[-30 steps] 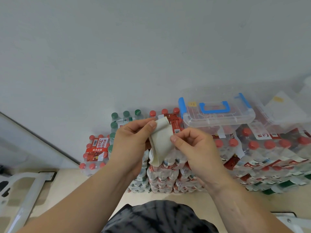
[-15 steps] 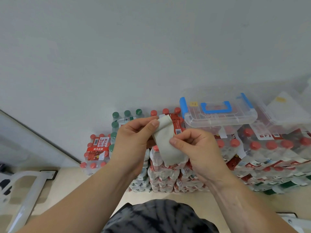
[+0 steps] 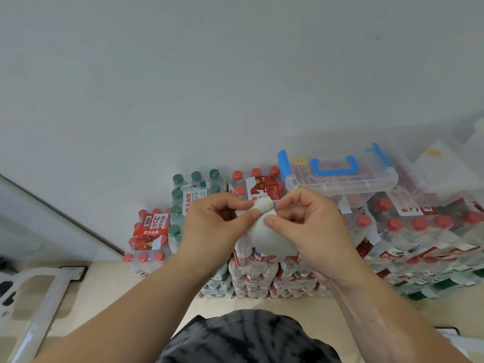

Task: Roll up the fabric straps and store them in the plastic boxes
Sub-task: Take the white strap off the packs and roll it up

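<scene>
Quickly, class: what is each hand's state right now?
Left hand: closed, pinching the fabric strap.
Right hand: closed, pinching the same fabric strap.

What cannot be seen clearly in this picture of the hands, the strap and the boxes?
Head view:
Strap: its lower end is hidden behind the right hand; the left hand covers its left edge.
Box with blue handle: its contents are unclear through the lid; the yellow sticker is too small to read.
Second box: blurred and cut off by the right edge.
</scene>
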Demonstrator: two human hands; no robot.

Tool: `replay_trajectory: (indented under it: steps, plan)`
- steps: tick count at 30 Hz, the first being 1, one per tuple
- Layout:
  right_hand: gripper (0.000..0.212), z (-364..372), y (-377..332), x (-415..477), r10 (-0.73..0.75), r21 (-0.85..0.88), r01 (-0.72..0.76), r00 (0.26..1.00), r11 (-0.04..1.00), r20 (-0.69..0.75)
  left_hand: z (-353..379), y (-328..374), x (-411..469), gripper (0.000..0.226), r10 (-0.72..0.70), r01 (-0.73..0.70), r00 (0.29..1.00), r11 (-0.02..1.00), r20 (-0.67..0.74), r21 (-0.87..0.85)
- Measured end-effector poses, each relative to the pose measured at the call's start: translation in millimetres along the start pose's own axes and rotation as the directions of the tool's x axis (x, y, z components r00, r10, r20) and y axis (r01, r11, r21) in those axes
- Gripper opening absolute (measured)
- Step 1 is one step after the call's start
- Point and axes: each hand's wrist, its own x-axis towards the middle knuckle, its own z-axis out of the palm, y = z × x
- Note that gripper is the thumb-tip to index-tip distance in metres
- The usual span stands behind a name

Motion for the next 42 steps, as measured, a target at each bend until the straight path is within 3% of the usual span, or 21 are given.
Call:
replay_trajectory:
  steps: [9, 12, 16, 19, 23, 25, 29, 31, 34, 42]
  plan:
    - [0.029, 2.0, 1.1, -5.8, -0.025, 0.089, 0.025, 1.0, 0.996, -0.001, 0.4, 0.6, -9.6, 0.016, 0.126, -0.125, 0.991, 0.992, 0.051, -0.021]
    - [0.027, -0.5, 0.5, -7.7, -0.027, 0.107, 0.027, 1.0, 0.994, 0.005, -1.9, 4.7, -10.1, 0.01, 0.089, -0.084, 0.991, 0.995, 0.096, -0.055]
    - [0.027, -1.9, -1.7, -8.7, -0.046, 0.047, 0.044, 0.998, 0.998, 0.031, -4.9, 7.4, -10.2, 0.028, -0.02, 0.037, 0.989, 0.993, 0.149, -0.113]
    - [0.025, -1.7, -2.8, -10.1, -0.033, 0.022, 0.032, 0.998, 0.999, 0.054, -6.3, 6.4, -11.9, 0.022, 0.001, -0.003, 0.991, 1.0, 0.136, 0.014]
    - [0.019, 2.1, -3.7, -11.6, -0.013, 0.039, 0.012, 1.0, 0.999, 0.021, -4.3, 5.3, -17.4, 0.018, 0.214, -0.246, 0.966, 0.931, 0.143, 0.27]
    - [0.011, 3.8, -2.3, -11.3, -0.006, 0.07, 0.007, 1.0, 0.998, -0.007, -5.4, 3.3, -18.0, 0.018, 0.245, -0.287, 0.953, 0.919, 0.178, 0.272]
    - [0.014, 5.1, 0.4, -10.6, 0.002, 0.072, -0.002, 1.0, 0.997, 0.006, -8.1, 5.4, -16.7, 0.025, -0.002, 0.01, 0.987, 0.999, 0.164, -0.044]
    - [0.017, 4.1, 0.7, -9.1, 0.0, 0.051, -0.002, 1.0, 0.999, 0.023, -8.9, 6.5, -17.2, 0.031, -0.109, 0.127, 0.972, 0.989, 0.206, -0.073]
    - [0.027, 2.9, 0.6, -8.1, 0.015, 0.012, -0.015, 0.998, 1.0, 0.062, -10.9, 7.8, -16.8, 0.02, -0.124, 0.124, 0.966, 0.992, 0.225, 0.014]
    - [0.043, -3.0, 5.6, -3.8, 0.095, -0.07, -0.085, 0.982, 0.994, 0.163, -8.4, 2.3, -16.6, 0.013, -0.039, 0.033, 0.998, 0.993, 0.05, 0.113]
